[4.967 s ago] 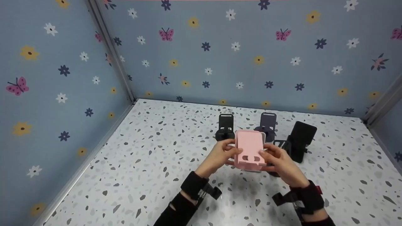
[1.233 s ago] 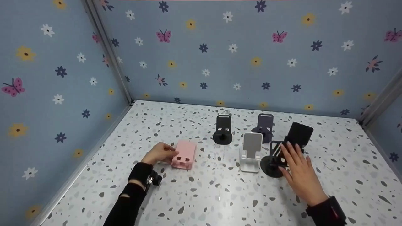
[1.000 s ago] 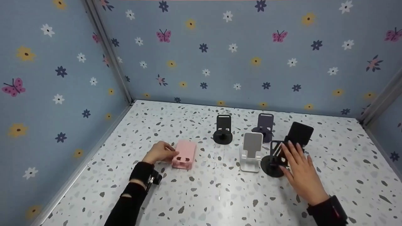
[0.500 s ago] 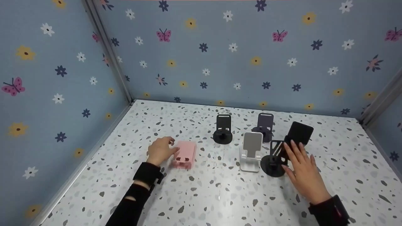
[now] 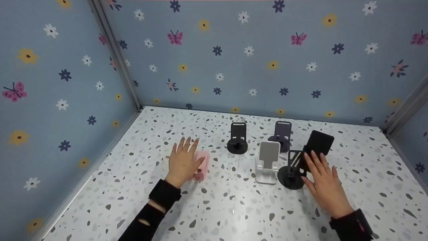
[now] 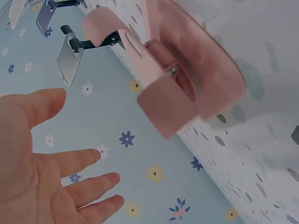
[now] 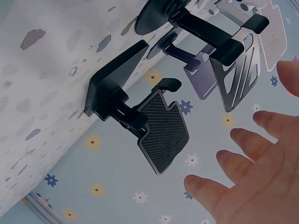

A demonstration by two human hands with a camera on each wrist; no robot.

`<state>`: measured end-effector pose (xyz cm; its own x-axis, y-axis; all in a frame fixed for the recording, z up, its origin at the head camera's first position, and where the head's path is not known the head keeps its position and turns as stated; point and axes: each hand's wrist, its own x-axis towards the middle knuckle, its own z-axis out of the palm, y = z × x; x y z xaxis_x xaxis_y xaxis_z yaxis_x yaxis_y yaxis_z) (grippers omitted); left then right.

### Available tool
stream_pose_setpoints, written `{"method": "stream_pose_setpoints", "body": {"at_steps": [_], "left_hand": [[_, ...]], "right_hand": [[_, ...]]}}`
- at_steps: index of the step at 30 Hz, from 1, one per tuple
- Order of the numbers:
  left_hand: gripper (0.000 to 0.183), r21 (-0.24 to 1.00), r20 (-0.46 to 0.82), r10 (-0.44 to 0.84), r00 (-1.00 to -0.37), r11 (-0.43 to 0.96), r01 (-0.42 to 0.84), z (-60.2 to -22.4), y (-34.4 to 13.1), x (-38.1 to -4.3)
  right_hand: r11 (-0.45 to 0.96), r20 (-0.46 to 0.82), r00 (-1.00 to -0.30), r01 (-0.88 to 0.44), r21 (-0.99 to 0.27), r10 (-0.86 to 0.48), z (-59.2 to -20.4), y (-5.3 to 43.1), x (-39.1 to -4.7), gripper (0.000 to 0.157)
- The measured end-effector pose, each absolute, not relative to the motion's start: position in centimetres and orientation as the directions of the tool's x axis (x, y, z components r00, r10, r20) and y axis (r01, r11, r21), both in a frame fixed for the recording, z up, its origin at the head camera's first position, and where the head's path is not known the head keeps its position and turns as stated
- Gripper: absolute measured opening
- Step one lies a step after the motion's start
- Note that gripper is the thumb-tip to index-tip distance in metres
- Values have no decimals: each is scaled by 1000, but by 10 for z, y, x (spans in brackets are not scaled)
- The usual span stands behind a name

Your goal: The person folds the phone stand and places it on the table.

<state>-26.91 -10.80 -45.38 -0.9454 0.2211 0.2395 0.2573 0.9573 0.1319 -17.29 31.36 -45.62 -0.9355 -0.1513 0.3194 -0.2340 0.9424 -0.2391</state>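
Across the near side of the tabletop (image 5: 234, 214), black left sleeve (image 5: 138, 226) at eight o'clock and black right wristband (image 5: 352, 226) at four, with a broad run of speckled surface between. Just past three, right hand (image 5: 326, 189), palm down, fingers straight and slightly apart; over the lower part of the black stands in the head view, but with a gap to them in the right wrist view.

At nine, left hand (image 5: 182, 165), fingers straight and spread wide, thumb out to the side. Under and just beside it, pink stand (image 5: 204, 169) on the tabletop, partly hidden, one dark cut-out showing low on its panel; apart from the fingers in the left wrist view. Between left hand and left edge, a long strip of tabletop; between pink stand and white stand (image 5: 269, 155), at two, a wide lane.

At three, slotted black stand (image 5: 291, 179) on a round base, close beside the white one. Between two and three, wide black stand (image 5: 319, 144), panel tilted. Farther, purple stand (image 5: 283, 130) between one and two; small black stand (image 5: 238, 130) at twelve. Beyond, back edge and flowered wall (image 5: 234, 67).
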Motion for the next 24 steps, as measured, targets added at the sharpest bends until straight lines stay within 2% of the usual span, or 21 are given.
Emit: {"method": "stream_pose_setpoints", "body": {"at_steps": [8,15,24], "left_hand": [[74,140,372,322,-871,908,396,-461,-86,-247],[77,115,386,378,-842,885,450,-464,-67,-233],[74,50,373,415,-829,884,465,-471,-51,-225]], "right_hand": [[932,308,-939,-241,-269,-154,-457,315,-173,68],[928,260,-956,-217,-303,-139,-456,317,-175,74],[876,114,-987,-152,-457,-112,-463,320,-178,76]]}}
